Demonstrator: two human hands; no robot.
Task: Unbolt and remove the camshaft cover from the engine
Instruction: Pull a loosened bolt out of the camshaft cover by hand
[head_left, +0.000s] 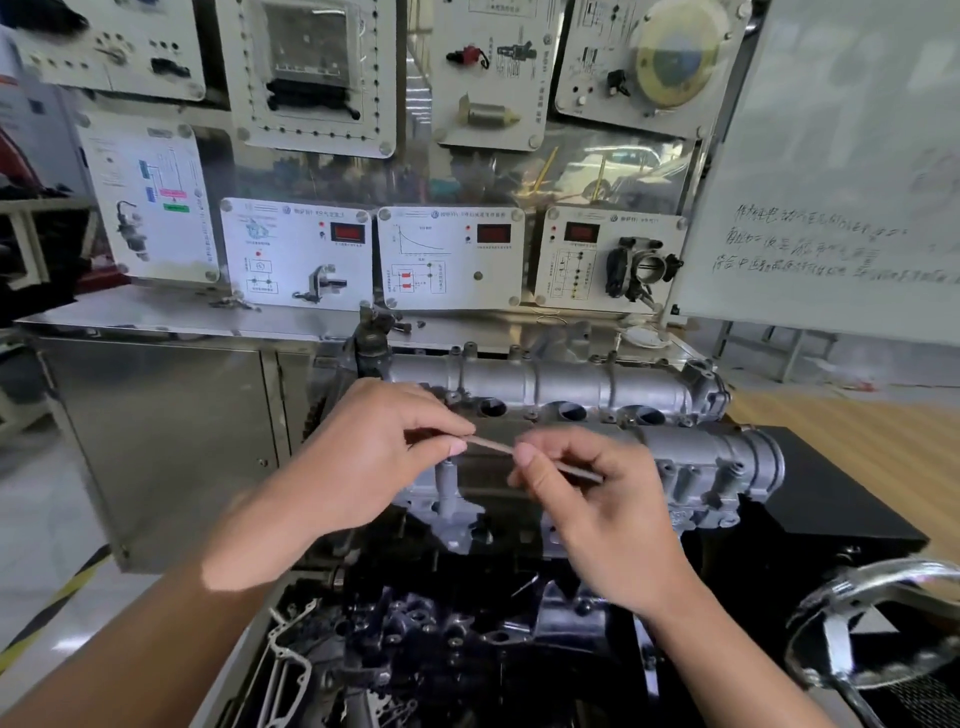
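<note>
The dark, greasy engine (467, 639) fills the foreground; on top of it sits the camshaft cover (571, 387), rough-cast silvery aluminium with two tubular humps and round plug wells, not yet lifted; bolt heads (470, 347) dot its far edge, so unbolting looks unfinished; the left hand (363, 457) and right hand (597, 519) each pinch an end of a thin, blurred metal bar (491, 445); beneath the left fingers a grey cylindrical socket (445, 486) stands upright at the cover's near edge.

The left grip (374, 457) and right grip (597, 519) were bare, with short, trimmed thumbnails (524, 456). The left forearm (156, 634) and right forearm (727, 660) were likewise uncovered down to the lower edge, with a bright patch of light across the left wrist (234, 561).
</note>
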